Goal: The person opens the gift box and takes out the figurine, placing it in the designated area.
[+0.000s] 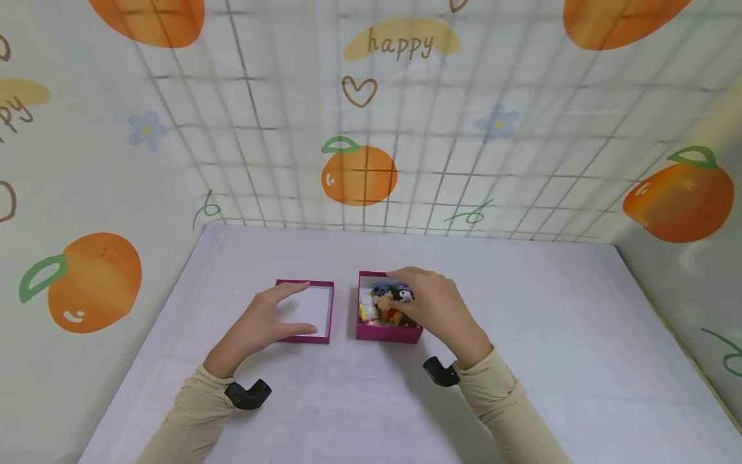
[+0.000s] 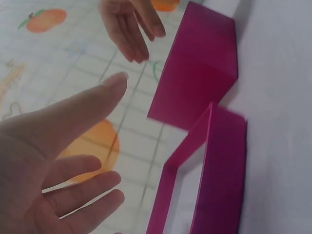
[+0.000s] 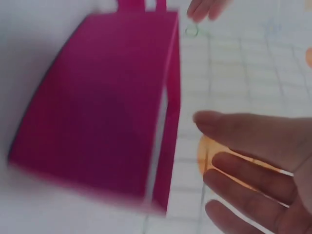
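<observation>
A magenta box (image 1: 387,334) stands on the table with its top uncovered, small figurines (image 1: 384,309) packed inside it. One figurine is white and yellow, one tan and red, one black and white. My right hand (image 1: 437,308) hovers over the box's right side, thumb and fingers apart, with nothing visible between them in the right wrist view. To the left lies a shallow magenta lid (image 1: 332,316), its white inside facing up. Above it, my left hand (image 1: 261,322) is spread, thumb apart from the fingers, and holds nothing. Part of the figurines is hidden by the right hand.
A white cloth covers the table (image 1: 556,361). Behind it hangs a curtain (image 1: 522,167) printed with oranges, hearts and the word happy, with a wire grid showing through. Black camera mounts (image 1: 248,394) sit on both wrists.
</observation>
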A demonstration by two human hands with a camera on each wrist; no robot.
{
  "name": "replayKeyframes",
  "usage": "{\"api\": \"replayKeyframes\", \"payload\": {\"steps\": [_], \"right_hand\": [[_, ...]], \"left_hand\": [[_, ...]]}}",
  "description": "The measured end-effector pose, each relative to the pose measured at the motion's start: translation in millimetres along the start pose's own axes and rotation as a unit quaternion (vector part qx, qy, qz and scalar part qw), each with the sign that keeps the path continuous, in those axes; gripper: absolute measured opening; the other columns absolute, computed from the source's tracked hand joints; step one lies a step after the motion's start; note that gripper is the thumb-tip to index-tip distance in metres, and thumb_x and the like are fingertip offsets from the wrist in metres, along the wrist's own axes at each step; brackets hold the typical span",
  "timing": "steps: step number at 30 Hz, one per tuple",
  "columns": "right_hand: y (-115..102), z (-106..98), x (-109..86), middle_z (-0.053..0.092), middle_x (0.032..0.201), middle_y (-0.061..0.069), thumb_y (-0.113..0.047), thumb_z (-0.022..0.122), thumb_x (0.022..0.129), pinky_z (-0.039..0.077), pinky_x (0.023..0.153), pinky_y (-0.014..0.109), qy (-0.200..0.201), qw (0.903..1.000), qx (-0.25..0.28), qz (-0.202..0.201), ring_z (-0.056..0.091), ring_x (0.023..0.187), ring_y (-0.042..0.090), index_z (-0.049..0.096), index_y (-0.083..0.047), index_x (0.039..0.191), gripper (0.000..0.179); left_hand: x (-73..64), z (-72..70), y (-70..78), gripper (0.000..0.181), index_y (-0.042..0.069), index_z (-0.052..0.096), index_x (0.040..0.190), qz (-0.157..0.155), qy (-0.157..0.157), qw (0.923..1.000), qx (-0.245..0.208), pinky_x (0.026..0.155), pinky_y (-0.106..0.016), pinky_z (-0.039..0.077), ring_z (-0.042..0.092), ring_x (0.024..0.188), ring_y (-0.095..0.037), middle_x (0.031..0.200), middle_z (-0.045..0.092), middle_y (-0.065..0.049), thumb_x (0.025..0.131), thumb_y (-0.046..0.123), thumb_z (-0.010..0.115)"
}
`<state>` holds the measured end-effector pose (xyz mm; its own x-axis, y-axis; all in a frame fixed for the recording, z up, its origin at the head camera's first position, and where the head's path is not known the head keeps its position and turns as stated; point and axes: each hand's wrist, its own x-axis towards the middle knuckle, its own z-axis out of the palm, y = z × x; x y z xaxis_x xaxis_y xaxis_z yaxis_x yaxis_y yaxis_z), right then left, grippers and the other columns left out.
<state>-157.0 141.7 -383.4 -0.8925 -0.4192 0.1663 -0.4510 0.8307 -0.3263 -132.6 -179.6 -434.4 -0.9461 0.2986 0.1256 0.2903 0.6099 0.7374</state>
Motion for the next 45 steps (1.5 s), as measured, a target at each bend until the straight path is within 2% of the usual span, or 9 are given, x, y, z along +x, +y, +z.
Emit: {"api": "replayKeyframes", "payload": {"steps": [3, 7, 14, 18, 24, 29, 34, 41, 45], "right_hand": [[13.4, -0.5, -2.1, 0.073, 0.131, 0.009, -0.023, 0.088, 0.083, 0.063, 0.083, 0.049, -0.012, 0.9998, -0.018, -0.005, 0.073, 0.112, 0.031, 0.070, -0.011, 0.132, 0.053], [24.1, 1.2, -1.1, 0.072, 0.131, 0.009, -0.024, 0.088, 0.083, 0.062, 0.084, 0.050, -0.039, 0.9987, -0.031, -0.009, 0.073, 0.111, 0.031, 0.070, -0.011, 0.132, 0.054], [36.3, 2.2, 1.9, 0.072, 0.132, 0.010, -0.023, 0.088, 0.082, 0.061, 0.089, 0.052, -0.072, 0.9958, -0.049, -0.027, 0.071, 0.117, 0.033, 0.070, -0.009, 0.131, 0.054], [38.6, 1.9, 4.1, 0.073, 0.129, 0.009, -0.023, 0.089, 0.082, 0.061, 0.091, 0.051, -0.084, 0.9942, -0.060, -0.031, 0.071, 0.115, 0.032, 0.072, -0.008, 0.129, 0.052], [36.9, 0.7, 10.5, 0.075, 0.124, 0.008, -0.024, 0.089, 0.082, 0.062, 0.089, 0.048, -0.105, 0.9903, -0.085, -0.034, 0.073, 0.109, 0.029, 0.073, -0.008, 0.126, 0.050], [34.5, 0.4, 15.6, 0.078, 0.115, 0.005, -0.025, 0.089, 0.082, 0.063, 0.087, 0.045, -0.124, 0.9842, -0.115, -0.052, 0.074, 0.101, 0.024, 0.076, -0.009, 0.121, 0.044], [31.9, 2.6, 20.0, 0.078, 0.104, 0.003, -0.027, 0.088, 0.083, 0.063, 0.079, 0.043, -0.136, 0.9807, -0.124, -0.067, 0.072, 0.091, 0.020, 0.077, -0.010, 0.112, 0.035], [32.4, 6.3, 26.1, 0.077, 0.093, 0.001, -0.026, 0.087, 0.084, 0.061, 0.071, 0.040, -0.146, 0.9776, -0.133, -0.072, 0.069, 0.080, 0.018, 0.077, -0.011, 0.103, 0.026], [33.7, 6.8, 30.1, 0.077, 0.093, 0.001, -0.027, 0.089, 0.081, 0.062, 0.074, 0.040, -0.155, 0.9769, -0.131, -0.067, 0.069, 0.082, 0.019, 0.078, -0.010, 0.104, 0.030]], "left_hand": [[6.3, 9.4, 8.0, 0.086, 0.008, 0.058, 0.147, 0.004, -0.012, 0.9999, -0.001, 0.115, -0.056, 0.046, 0.054, 0.140, -0.036, 0.148, 0.061, -0.013, 0.073, 0.034, 0.095], [14.5, 24.1, 15.1, 0.095, 0.012, 0.052, 0.152, -0.008, -0.040, 0.9992, -0.001, 0.117, -0.056, 0.044, 0.049, 0.145, -0.034, 0.154, 0.055, -0.011, 0.072, 0.041, 0.095], [32.2, 50.1, 23.5, 0.109, 0.010, 0.041, 0.158, 0.000, -0.071, 0.9975, -0.002, 0.121, -0.055, 0.039, 0.042, 0.150, -0.033, 0.162, 0.045, -0.008, 0.070, 0.046, 0.095], [40.0, 58.7, 26.9, 0.117, 0.013, 0.035, 0.162, -0.011, -0.084, 0.9964, -0.008, 0.125, -0.054, 0.034, 0.034, 0.155, -0.031, 0.167, 0.037, -0.004, 0.069, 0.050, 0.095], [51.4, 67.0, 31.8, 0.128, 0.017, 0.025, 0.165, -0.035, -0.097, 0.9946, 0.001, 0.125, -0.057, 0.031, 0.027, 0.158, -0.032, 0.171, 0.029, -0.008, 0.065, 0.055, 0.095], [59.9, 72.4, 34.4, 0.134, 0.016, 0.017, 0.167, -0.031, -0.119, 0.9923, 0.018, 0.127, -0.056, 0.029, 0.024, 0.160, -0.031, 0.173, 0.024, -0.007, 0.065, 0.058, 0.094], [63.6, 75.5, 30.4, 0.138, 0.015, 0.015, 0.167, -0.032, -0.124, 0.9915, 0.021, 0.128, -0.055, 0.026, 0.022, 0.160, -0.031, 0.174, 0.021, -0.005, 0.064, 0.058, 0.094], [67.2, 76.0, 28.3, 0.133, 0.009, 0.018, 0.166, -0.005, -0.124, 0.9916, 0.034, 0.133, -0.051, 0.002, 0.024, 0.160, -0.028, 0.172, 0.026, -0.009, 0.066, 0.053, 0.095], [68.7, 75.3, 29.7, 0.132, 0.009, 0.019, 0.166, -0.007, -0.125, 0.9913, 0.041, 0.132, -0.053, -0.003, 0.025, 0.160, -0.028, 0.171, 0.028, -0.009, 0.067, 0.052, 0.095]]}}
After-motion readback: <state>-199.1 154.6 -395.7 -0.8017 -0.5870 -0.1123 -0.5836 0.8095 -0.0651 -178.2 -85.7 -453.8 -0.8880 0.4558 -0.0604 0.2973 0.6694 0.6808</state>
